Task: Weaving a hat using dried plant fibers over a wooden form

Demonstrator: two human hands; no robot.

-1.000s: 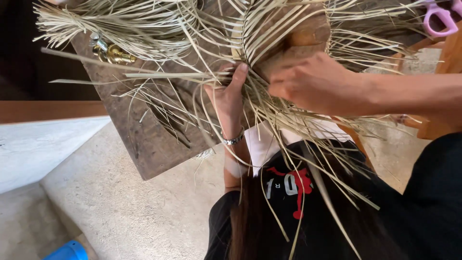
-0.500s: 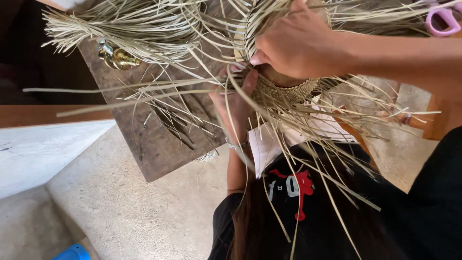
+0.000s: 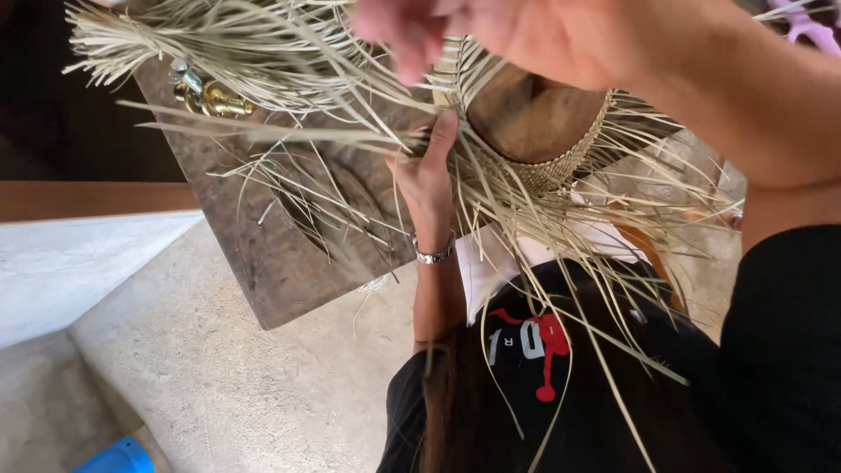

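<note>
A half-woven straw hat sits over a rounded wooden block, with long loose straw strands fanning out all around it. My left hand, a silver bracelet on its wrist, grips strands at the hat's left side with the fingers pointing up against the weave. My right hand hovers above the block, close to the camera and blurred. Its fingers point down to the left, and I cannot make out whether they pinch a strand.
A worn dark wooden board lies under the straw, carrying a small brass fitting. Purple scissor handles show at the top right. Below are a concrete floor, a pale step and a blue object.
My right hand has lifted off the hat's top toward the camera, uncovering the wooden block. My left hand stays on the strands at the hat's side.
</note>
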